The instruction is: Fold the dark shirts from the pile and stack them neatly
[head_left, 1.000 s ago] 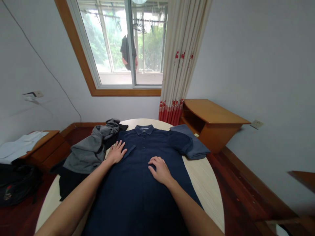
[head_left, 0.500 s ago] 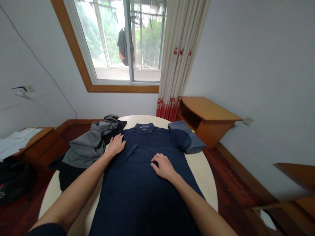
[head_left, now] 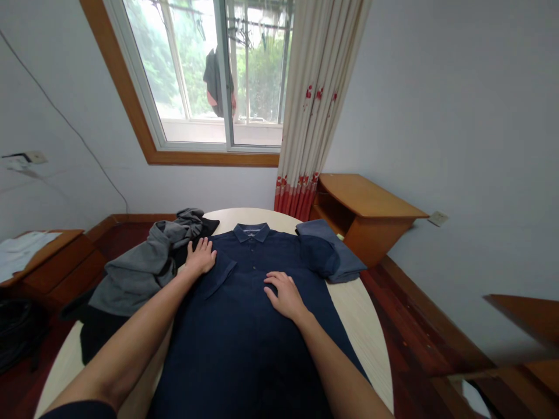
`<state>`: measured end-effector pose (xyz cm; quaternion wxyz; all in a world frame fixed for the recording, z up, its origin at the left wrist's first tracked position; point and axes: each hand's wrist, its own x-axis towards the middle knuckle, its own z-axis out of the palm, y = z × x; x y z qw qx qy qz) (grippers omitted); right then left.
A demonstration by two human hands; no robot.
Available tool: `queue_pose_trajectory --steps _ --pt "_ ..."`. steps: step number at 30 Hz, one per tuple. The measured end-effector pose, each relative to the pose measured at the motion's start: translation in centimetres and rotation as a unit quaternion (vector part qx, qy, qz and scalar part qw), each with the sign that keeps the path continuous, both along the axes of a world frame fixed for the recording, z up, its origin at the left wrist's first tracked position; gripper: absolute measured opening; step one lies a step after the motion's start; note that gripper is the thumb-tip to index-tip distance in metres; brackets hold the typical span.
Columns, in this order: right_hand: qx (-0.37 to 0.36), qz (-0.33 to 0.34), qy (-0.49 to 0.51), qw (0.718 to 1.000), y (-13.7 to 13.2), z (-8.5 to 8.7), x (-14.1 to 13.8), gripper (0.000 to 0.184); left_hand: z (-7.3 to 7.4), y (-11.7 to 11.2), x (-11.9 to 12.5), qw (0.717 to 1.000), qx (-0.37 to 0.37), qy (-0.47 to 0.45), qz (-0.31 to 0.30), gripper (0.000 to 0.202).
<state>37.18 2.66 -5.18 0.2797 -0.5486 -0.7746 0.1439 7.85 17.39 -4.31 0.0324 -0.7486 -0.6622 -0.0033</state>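
A navy blue short-sleeved polo shirt [head_left: 244, 314] lies spread front side up, with its collar toward the window. My left hand [head_left: 201, 256] rests flat on the shirt's left shoulder edge, fingers spread and nothing held. The left sleeve is folded inward over the shirt's body. On the chest, right of the button placket, my right hand [head_left: 286, 295] lies with loosely curved fingers apart, holding nothing. The right sleeve reaches over a folded grey-blue garment [head_left: 349, 261]. The shirt's lower part runs out of view at the bottom.
Beneath the shirt is a round pale table [head_left: 371, 331]. A heap of grey and black clothes [head_left: 135, 273] covers its left side. A wooden desk [head_left: 371, 198] stands behind right, beside a curtain [head_left: 318, 105]. At far left is a wooden cabinet [head_left: 52, 262] with papers on top.
The camera view has shifted slightly. My left hand's fingers are more spread at the shoulder edge. My right hand stays at nearly the same spot on the shirt.
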Motion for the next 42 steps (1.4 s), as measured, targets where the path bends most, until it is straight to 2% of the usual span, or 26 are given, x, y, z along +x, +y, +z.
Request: queue_pose_trajectory --steps 2,4,8,13,15,17,19,21,23,25,27,30,32,35,37,39,40,42 --pt "-0.004 0.000 0.008 1.000 0.0 0.2 0.0 0.020 0.1 -1.8 1.1 0.999 0.047 -0.012 -0.011 0.061" --pt "-0.004 0.002 0.011 1.000 0.1 0.3 0.1 0.020 -0.5 -4.1 2.0 0.996 0.075 -0.038 -0.028 0.062" --pt "-0.007 0.006 0.013 1.000 0.1 0.2 0.1 0.019 -2.4 -7.6 2.4 0.997 0.030 -0.072 -0.028 0.063" --pt "-0.003 0.009 0.023 1.000 -0.1 0.0 -0.2 0.020 -2.8 -8.0 2.1 0.996 0.032 -0.081 -0.036 0.060" --pt "0.026 0.005 0.055 0.998 0.1 0.5 0.3 0.023 -2.7 -7.9 2.1 0.995 0.035 -0.087 -0.035 0.059" --pt "0.078 -0.039 0.098 0.991 0.9 1.6 1.9 0.028 -2.6 -7.8 2.1 0.995 0.033 -0.091 -0.034 0.060" --pt "0.126 -0.129 0.118 0.977 2.1 3.1 4.6 0.032 -2.6 -7.9 2.1 0.994 0.036 -0.095 -0.036 0.059" --pt "0.137 -0.215 0.081 0.963 3.6 4.5 8.1 0.033 -2.5 -8.0 2.2 0.993 0.045 -0.102 -0.036 0.058" --pt "0.103 -0.295 0.001 0.950 5.1 5.3 11.6 0.034 -2.4 -8.1 2.2 0.991 0.051 -0.116 -0.034 0.056" --pt "0.021 -0.370 -0.067 0.927 6.4 5.4 14.5 0.042 -2.3 -8.2 2.2 0.988 0.045 -0.146 -0.025 0.055" --pt "-0.061 -0.407 -0.095 0.906 7.3 5.0 16.3 0.055 -2.1 -8.2 2.1 0.982 0.035 -0.183 -0.015 0.056" --pt "-0.105 -0.400 -0.068 0.908 8.3 4.4 17.5 0.065 -2.0 -8.2 1.9 0.976 0.028 -0.218 -0.011 0.056" --pt "-0.084 -0.389 -0.031 0.917 8.9 4.4 17.7 0.061 -2.1 -8.2 1.7 0.974 0.030 -0.224 -0.017 0.055" --pt "-0.029 -0.380 0.003 0.925 9.4 5.4 16.9 0.053 -2.1 -8.2 1.6 0.973 0.029 -0.228 -0.024 0.053" --pt "0.024 -0.357 0.018 0.934 9.4 6.5 15.2 0.050 -2.1 -8.2 1.6 0.973 0.025 -0.228 -0.026 0.053" --pt "0.074 -0.305 0.027 0.949 9.2 7.6 12.8 0.049 -2.0 -8.2 1.6 0.974 0.021 -0.225 -0.026 0.053" --pt "0.084 -0.267 0.023 0.960 8.9 8.0 11.3 0.050 -2.1 -8.2 1.7 0.974 0.021 -0.222 -0.026 0.053" --pt "0.053 -0.178 0.002 0.983 8.4 8.5 8.5 0.060 -2.1 -8.1 1.7 0.975 0.022 -0.218 -0.026 0.053"
